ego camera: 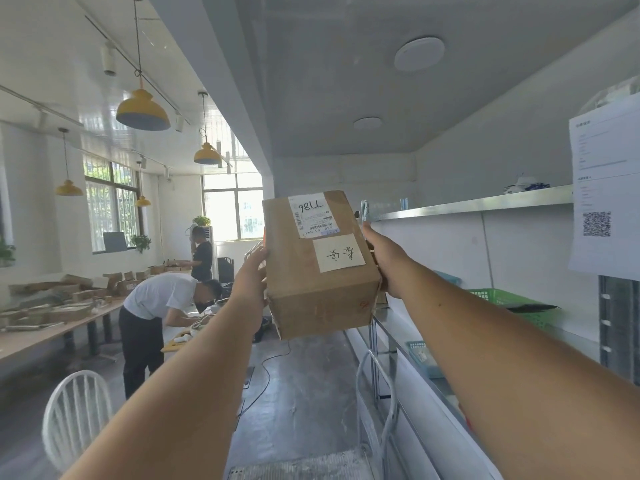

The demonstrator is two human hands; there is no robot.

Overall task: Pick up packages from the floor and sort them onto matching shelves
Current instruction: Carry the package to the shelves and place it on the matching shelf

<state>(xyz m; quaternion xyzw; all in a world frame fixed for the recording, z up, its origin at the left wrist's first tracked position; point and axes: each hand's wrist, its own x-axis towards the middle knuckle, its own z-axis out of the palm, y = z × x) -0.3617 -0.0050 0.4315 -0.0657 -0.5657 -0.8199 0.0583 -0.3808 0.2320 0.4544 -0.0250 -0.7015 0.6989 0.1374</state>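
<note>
A brown cardboard package (311, 296) with a white shipping label and a handwritten paper tag is held up at about head height between both hands. My left hand (250, 277) grips its left side, thumb on the near face. On the box's right side, my right hand (382, 259) holds it, fingers hidden behind the box. The white shelf unit (478, 202) runs along the right wall; its top board is level with the top of the package, just to the right of it.
A green basket (509, 301) and a blue basket (422, 356) sit on lower shelves. A paper notice with a QR code (604, 199) hangs at right. A white chair (74, 415) stands at lower left. Two people work at tables piled with boxes (59, 299).
</note>
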